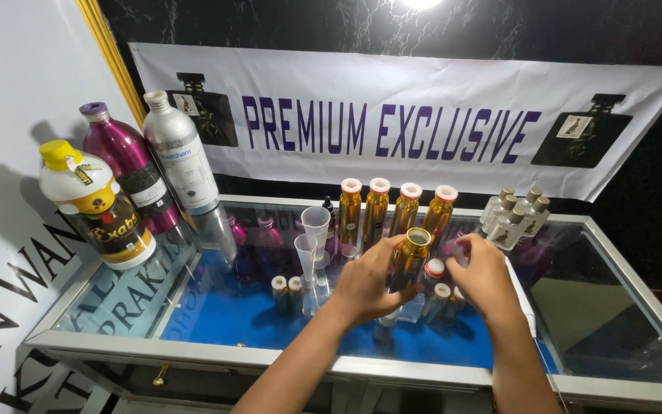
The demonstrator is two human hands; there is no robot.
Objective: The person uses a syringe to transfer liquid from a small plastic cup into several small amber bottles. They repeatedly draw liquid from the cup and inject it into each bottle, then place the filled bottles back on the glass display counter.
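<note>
My left hand [365,284] grips an amber glass bottle [410,257] upright over the glass counter; its mouth is open, with no cap on it. My right hand [483,272] is just right of the bottle with fingers curled; a cap may be in its fingertips, but I cannot tell. A red-and-white cap [434,267] lies between the hands. Behind stand several amber bottles [392,205] with red-white caps in a row.
Two clear measuring cups [314,226] stand left of the hands. A yellow-capped white bottle [97,205], a magenta metal bottle [126,165] and a silver metal bottle [180,153] stand at back left. Small clear bottles [513,216] cluster at back right. Tiny vials [286,289] sit near centre.
</note>
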